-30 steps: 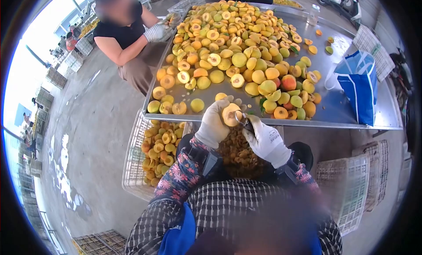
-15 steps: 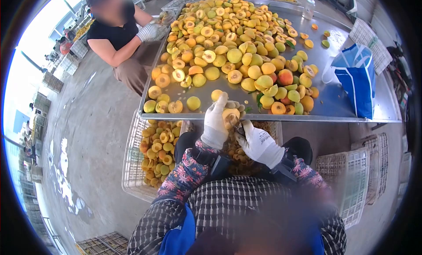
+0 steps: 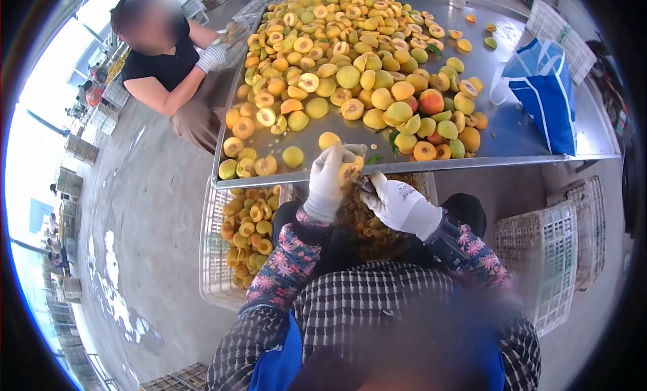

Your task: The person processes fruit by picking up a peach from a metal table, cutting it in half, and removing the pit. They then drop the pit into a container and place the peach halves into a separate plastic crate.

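Observation:
My left hand point(image 3: 327, 183), in a white glove, grips a halved peach point(image 3: 350, 171) at the near edge of the steel table point(image 3: 519, 138). My right hand point(image 3: 399, 204), also gloved, holds a small metal pitting tool point(image 3: 366, 184) with its tip against the cut face of the fruit. Below my hands lies a container of brown peach pits point(image 3: 367, 224). A big heap of whole and halved peaches point(image 3: 350, 61) covers the table ahead.
A white crate of halved peaches point(image 3: 248, 222) stands low on my left. An empty white crate point(image 3: 549, 256) is on my right. A blue bag point(image 3: 547, 94) sits on the table's right side. Another person point(image 3: 165, 61) in black squats at the far left corner.
The view has tipped down a little, so the table sits higher in frame. My hands stay together on the peach half, with the tool working in its centre.

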`<state>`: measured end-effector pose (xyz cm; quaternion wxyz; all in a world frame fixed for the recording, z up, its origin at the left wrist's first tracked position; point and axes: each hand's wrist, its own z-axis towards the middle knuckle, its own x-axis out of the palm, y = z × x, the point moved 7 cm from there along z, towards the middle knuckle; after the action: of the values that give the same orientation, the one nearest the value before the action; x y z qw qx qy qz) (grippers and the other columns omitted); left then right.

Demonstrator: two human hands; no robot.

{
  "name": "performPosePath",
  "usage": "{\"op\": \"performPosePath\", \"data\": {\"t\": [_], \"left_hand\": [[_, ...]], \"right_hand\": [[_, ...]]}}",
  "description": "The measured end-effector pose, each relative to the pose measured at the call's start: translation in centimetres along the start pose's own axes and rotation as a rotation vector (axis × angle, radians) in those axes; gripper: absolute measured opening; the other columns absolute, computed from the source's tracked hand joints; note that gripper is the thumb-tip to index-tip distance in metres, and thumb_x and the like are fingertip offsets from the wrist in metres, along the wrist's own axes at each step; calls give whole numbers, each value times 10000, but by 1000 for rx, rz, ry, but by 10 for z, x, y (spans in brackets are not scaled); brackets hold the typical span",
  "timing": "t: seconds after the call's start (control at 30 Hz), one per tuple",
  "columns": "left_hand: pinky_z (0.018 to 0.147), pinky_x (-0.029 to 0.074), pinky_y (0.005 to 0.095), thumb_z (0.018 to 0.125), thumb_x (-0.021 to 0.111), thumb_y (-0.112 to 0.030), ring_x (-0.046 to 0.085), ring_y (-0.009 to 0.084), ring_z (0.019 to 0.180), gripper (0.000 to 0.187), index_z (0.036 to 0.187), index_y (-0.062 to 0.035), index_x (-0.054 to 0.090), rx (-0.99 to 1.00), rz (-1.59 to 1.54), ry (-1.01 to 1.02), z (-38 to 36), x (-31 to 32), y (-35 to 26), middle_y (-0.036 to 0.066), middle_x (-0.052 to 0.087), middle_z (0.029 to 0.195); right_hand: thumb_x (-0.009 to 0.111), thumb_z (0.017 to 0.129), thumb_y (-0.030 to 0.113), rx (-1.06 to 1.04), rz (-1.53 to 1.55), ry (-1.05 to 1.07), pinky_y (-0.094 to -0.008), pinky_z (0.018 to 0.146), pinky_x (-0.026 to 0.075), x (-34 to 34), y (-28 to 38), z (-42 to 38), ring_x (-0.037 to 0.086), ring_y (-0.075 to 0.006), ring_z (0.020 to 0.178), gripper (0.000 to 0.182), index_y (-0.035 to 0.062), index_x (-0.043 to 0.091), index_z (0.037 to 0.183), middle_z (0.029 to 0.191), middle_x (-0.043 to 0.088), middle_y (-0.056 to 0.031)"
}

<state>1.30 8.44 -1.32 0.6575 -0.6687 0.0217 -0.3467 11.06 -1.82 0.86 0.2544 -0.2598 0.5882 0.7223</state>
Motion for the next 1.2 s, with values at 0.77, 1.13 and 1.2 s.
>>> {"op": "performPosePath", "data": {"t": [0.77,1.13,1.2], "left_hand": [[615,564,383,910,640,-412,673,293,692,436,766,-3,593,-246,-154,-16,2,-7,36,145,648,771],[614,578,427,926,608,-426,671,325,708,474,867,43,575,-352,-140,-266,-5,-5,34,164,626,800],[611,576,420,923,616,-420,671,321,704,468,840,39,578,-388,-133,-211,-4,-5,38,164,631,794]], "right_hand": [[484,1010,323,690,1313,351,-222,392,349,53,-14,-23,419,-74,428,217,107,502,1013,647,480,19],[486,1007,306,658,1136,269,-233,376,340,57,-12,-22,390,-75,406,184,125,451,991,615,435,33],[483,1007,324,637,1053,290,-234,376,338,55,-11,-22,394,-78,413,210,115,467,994,624,436,28]]}}
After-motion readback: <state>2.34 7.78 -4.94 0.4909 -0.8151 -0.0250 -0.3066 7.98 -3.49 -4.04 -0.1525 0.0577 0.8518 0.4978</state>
